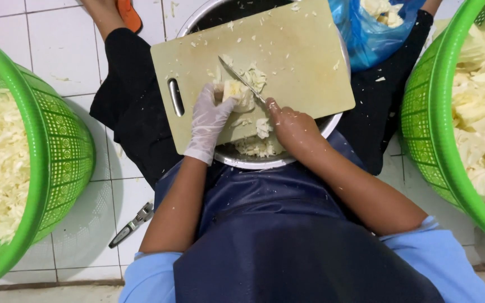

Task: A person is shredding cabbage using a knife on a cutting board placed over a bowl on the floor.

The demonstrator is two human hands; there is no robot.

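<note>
My left hand (209,120), in a thin white glove, presses down on a pale cabbage piece (237,92) on a beige cutting board (298,56). A knife (242,79) is gripped in my right hand (290,124), its blade laid slantwise across the cabbage. The board rests over a metal bowl (254,161) between my legs. Chopped cabbage (256,145) lies at the board's near edge and in the bowl below it.
A green basket (57,157) of shredded cabbage stands at left. Another green basket (428,112) with large cabbage leaves stands at right. A blue plastic bag (363,36) with cabbage sits behind the board. A small tool (133,224) lies on the white tiled floor.
</note>
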